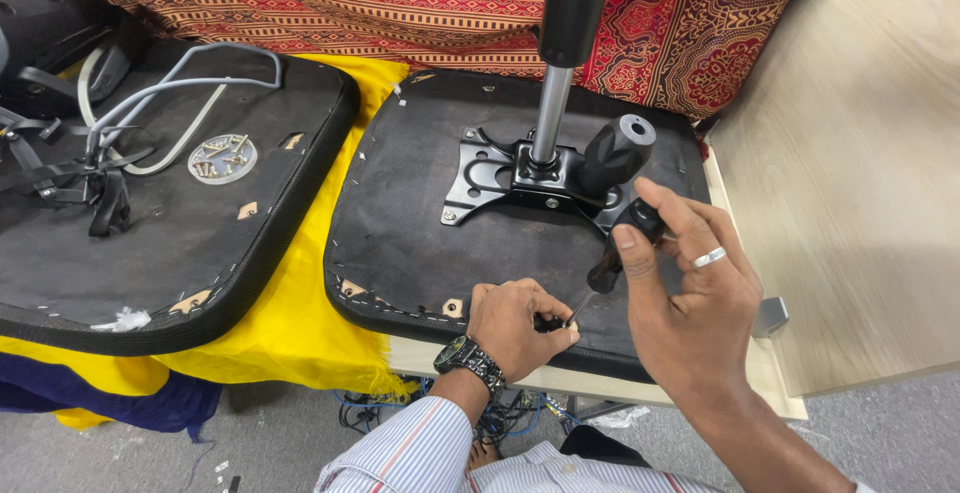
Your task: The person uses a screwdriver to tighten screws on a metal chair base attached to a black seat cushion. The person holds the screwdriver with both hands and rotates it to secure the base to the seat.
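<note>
Screwdriver (612, 253) in right hand (690, 293)

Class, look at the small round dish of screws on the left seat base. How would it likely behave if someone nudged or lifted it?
The dish of screws looks shallow and light, so a nudge would probably slide it across the left seat base. Its loose screws would likely rattle and shift. Lifted at a tilt, they could well spill over the low rim.
</note>
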